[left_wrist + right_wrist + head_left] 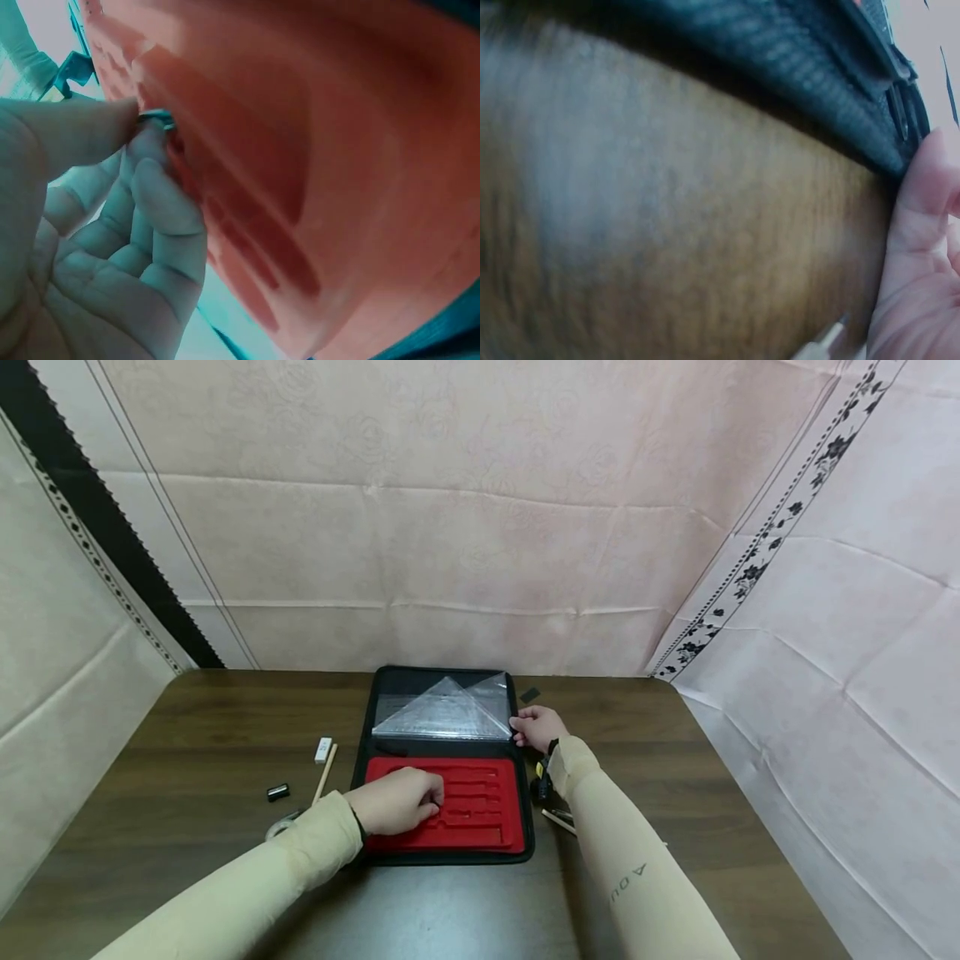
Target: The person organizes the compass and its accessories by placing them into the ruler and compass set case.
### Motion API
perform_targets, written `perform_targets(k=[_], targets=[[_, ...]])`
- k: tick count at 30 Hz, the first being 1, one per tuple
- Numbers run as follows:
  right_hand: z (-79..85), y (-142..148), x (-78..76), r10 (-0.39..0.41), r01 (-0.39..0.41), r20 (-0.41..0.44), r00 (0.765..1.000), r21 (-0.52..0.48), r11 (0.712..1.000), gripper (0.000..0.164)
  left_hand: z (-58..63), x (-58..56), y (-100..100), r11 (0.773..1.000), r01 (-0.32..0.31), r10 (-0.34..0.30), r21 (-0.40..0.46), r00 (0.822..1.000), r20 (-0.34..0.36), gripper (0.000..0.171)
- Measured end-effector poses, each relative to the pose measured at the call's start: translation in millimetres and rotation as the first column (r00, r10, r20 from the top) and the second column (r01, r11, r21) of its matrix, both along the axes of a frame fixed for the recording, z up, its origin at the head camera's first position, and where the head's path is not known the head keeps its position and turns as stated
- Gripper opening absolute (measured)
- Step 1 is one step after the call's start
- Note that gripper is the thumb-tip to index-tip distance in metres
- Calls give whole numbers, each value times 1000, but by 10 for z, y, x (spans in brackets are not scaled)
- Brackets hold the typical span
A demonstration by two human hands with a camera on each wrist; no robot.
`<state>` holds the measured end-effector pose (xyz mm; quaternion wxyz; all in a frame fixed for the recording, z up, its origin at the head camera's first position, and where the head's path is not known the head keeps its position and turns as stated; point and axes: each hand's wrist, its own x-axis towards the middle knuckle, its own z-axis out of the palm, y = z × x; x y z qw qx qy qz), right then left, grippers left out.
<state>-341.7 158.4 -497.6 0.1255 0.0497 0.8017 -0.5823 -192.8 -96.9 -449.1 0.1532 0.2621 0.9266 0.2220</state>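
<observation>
A black zip case (450,858) lies unfolded on the table, with a red moulded tray (480,839) in its near half. Clear set squares (442,714) are in the far half. Over the tray, my left hand (397,800) pinches a small shiny metal piece (159,118) between thumb and fingertip; most of it is hidden by the fingers. Recessed slots of the tray (352,195) show close beside those fingers. My right hand (542,728) holds the right edge of the case's far half, thumb at the dark fabric rim (810,97).
Left of the case lie a white eraser (322,749), a wooden pencil (325,774), a small black cylinder (277,792) and a rounded metallic item (281,827). To the right are a dark flat piece (529,695), a black item (538,789) and pencil-like sticks (558,821).
</observation>
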Motion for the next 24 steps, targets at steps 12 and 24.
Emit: perform_targets(k=[12,24], targets=[[-10,-19,-2,-10,10,2,1000,5,1000,22,8,3,3,1000,-10,10,10,1000,0,18],[-5,-12,7,-16,16,1,1000,-6,1000,21,-33,-80,-29,995,-97,95,27,992,83,24]])
